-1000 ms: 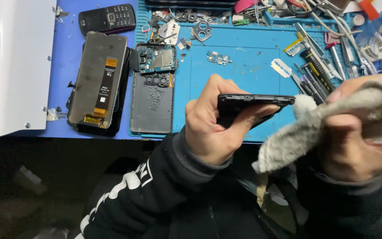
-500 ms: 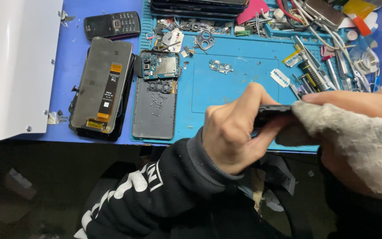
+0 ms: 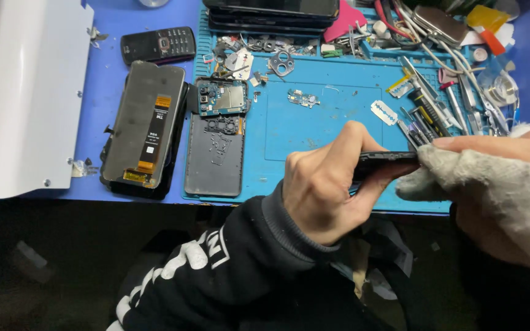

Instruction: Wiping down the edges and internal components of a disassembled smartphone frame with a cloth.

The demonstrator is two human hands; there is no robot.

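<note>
blue mat (image 3: 314, 132) behind; left hand (image 3: 323, 184) grip clamps black phone (image 3: 384, 162); right hand (image 3: 504, 184) grip presses grey cloth (image 3: 492, 184) on it.

black phone frame (image 3: 383, 163), grey cloth (image 3: 492, 184), blue work mat (image 3: 320, 129), black sleeve with white lettering (image 3: 216, 270), white panel (image 3: 26, 92)
</note>
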